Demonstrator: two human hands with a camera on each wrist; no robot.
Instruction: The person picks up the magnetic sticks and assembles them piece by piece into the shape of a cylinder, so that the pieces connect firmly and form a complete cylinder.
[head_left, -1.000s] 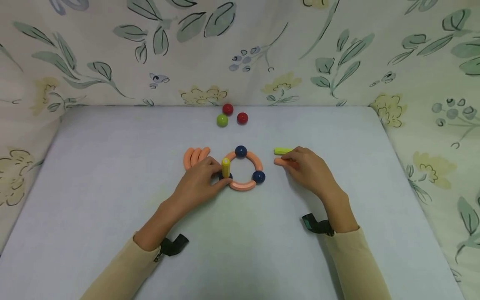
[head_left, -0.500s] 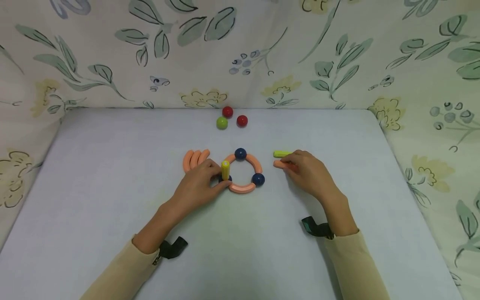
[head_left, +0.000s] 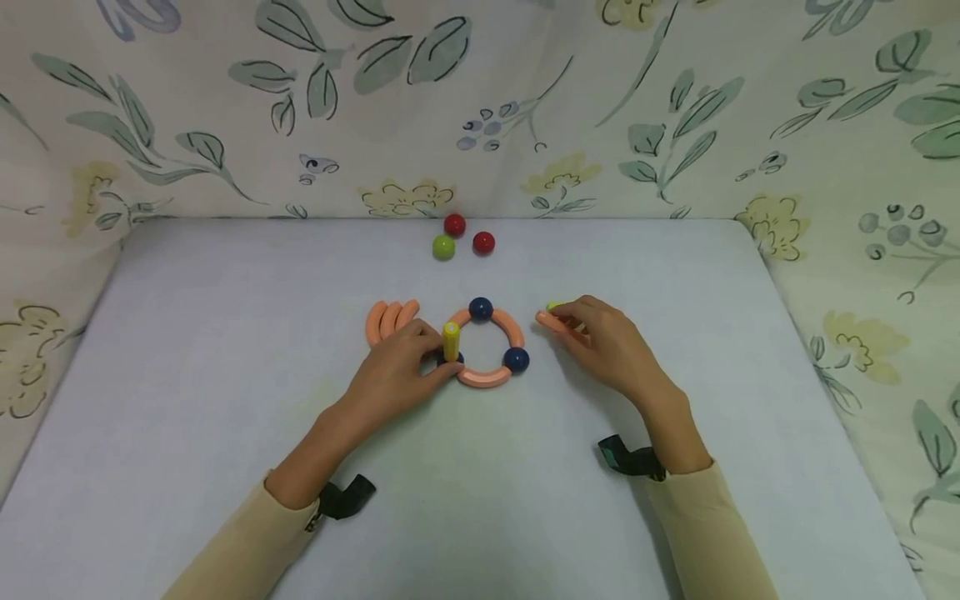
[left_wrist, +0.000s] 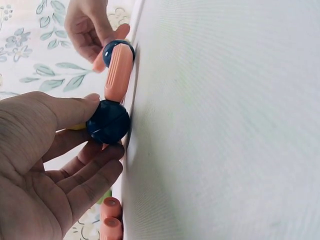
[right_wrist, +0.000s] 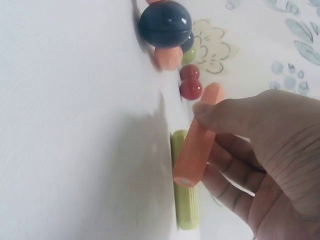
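In the head view, a ring of curved orange sticks [head_left: 483, 377] and navy balls [head_left: 516, 360] lies mid-table. My left hand [head_left: 401, 367] grips the ring's left navy ball [left_wrist: 108, 121] between thumb and fingers. A yellow stick [head_left: 450, 342] stands upright on that ball. To the ring's right, my right hand [head_left: 611, 346] pinches an orange stick [right_wrist: 197, 145] between thumb and fingers, raised off the table and tilted. A yellow-green stick [right_wrist: 187, 210] lies on the table behind it, mostly hidden by the hand in the head view.
Several curved orange sticks [head_left: 392, 321] lie side by side left of the ring, partly behind my left hand. Near the table's far edge sit two red balls [head_left: 483, 243] and a green ball [head_left: 443, 247]. A floral cloth [head_left: 525, 108] hangs behind the white table [head_left: 480, 500].
My right hand has lifted the orange stick off the table and shifted it slightly left, now covering most of the yellow-green stick. The left hand stays on the navy ball.
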